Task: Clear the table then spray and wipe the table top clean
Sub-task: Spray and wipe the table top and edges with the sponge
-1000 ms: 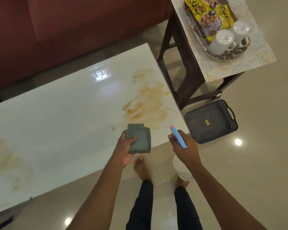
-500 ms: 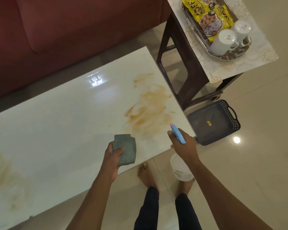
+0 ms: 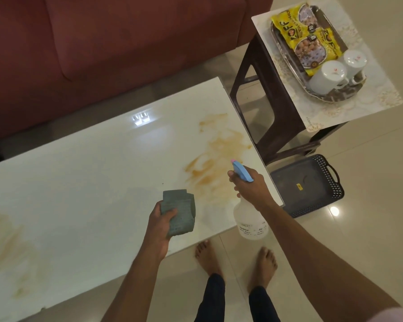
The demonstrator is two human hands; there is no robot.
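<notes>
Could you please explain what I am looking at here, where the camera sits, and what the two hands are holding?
There is no machine: a person wears one camera on the head, looking down at their own arms and bare feet. The left hand grips a folded grey cloth. The right hand holds a clear spray bottle with a blue trigger head, aimed at the brown stain on the white table top. A fainter stain sits at its left end. Otherwise the top looks bare. The side table carries a tray with two white mugs and yellow snack packets. A dark basket sits on the floor.
</notes>
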